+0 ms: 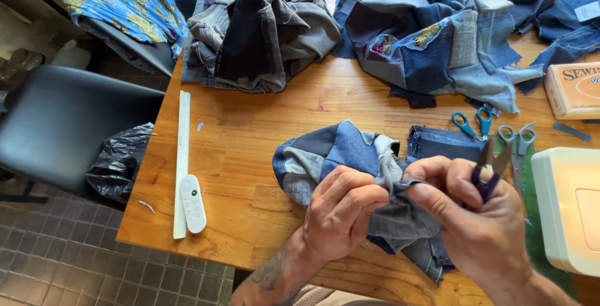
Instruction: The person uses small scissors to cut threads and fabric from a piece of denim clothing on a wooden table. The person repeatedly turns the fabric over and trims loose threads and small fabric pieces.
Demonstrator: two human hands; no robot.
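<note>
Denim patchwork piece (pixel 340 156) lies on the wooden table (pixel 250 125) near its front edge; left hand (pixel 340 209) pinches a seam fold, right hand (pixel 475 218) closed around a small dark snipping tool (pixel 487 181). Looks like thread trimming or seam picking. Next move probably needs fabric held taut, tip kept just at the stitch.

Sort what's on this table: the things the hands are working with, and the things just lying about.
In hand:
left hand and right hand pinching the patchwork denim piece
small dark tool in the right hand

Lying about:
blue scissors
grey scissors
white ruler
white remote
denim piles
</note>
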